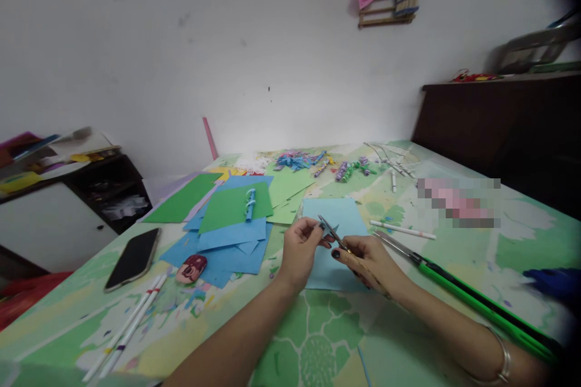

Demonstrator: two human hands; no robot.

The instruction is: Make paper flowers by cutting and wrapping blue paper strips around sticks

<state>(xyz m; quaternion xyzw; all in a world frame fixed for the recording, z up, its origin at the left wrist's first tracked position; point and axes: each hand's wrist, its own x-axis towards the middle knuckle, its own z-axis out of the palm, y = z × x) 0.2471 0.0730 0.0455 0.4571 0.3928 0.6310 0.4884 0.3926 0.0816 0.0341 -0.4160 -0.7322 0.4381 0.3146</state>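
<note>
My right hand [365,260] is closed round a small pair of scissors [333,234] whose blades point up and to the left. My left hand [302,245] pinches a small bit of something at the blade tips; I cannot make out what it is. Both hands hover over a light blue sheet of paper [338,211] lying on the table [318,338]. Left of it lies a stack of blue and green sheets [231,217] with a small blue paper curl [250,202] on top.
A dark phone [134,257] lies at the left, with white paper sticks [129,329] and a small red object [191,267] near it. Long green-handled shears [463,293] lie at the right. Curled paper pieces [318,163] and white sticks [402,230] sit farther back. A dark cabinet [499,127] stands right.
</note>
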